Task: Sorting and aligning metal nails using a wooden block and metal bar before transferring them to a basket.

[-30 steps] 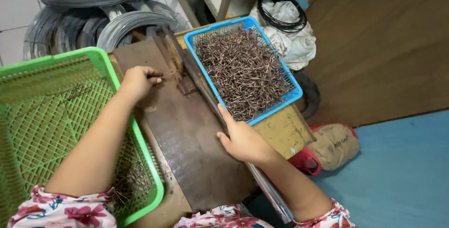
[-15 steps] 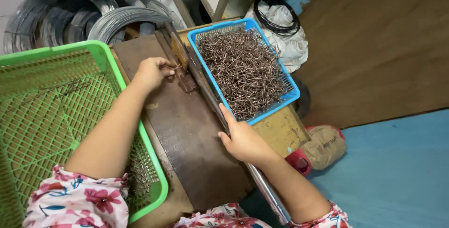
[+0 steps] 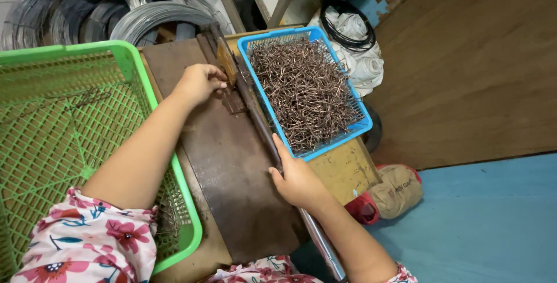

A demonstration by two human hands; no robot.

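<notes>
From my remote seat I see a dark, rust-brown metal plate [image 3: 232, 167], matt and worn. Along its right edge runs a long metal lever bar [image 3: 261, 126], dull up top and shinier grey toward the near end. The blue basket [image 3: 360, 126] is glossy plastic mesh, filled with thin brown wire pieces [image 3: 304, 91] of rough, tarnished look. The green basket [image 3: 125, 57] is smooth plastic lattice. The grey wire coils [image 3: 145, 16] behind gleam faintly. My sleeves are soft floral cloth [image 3: 87, 248].

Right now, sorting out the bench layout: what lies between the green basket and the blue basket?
In the head view, a brown metal plate with a long lever bar, which both hands touch.
</notes>
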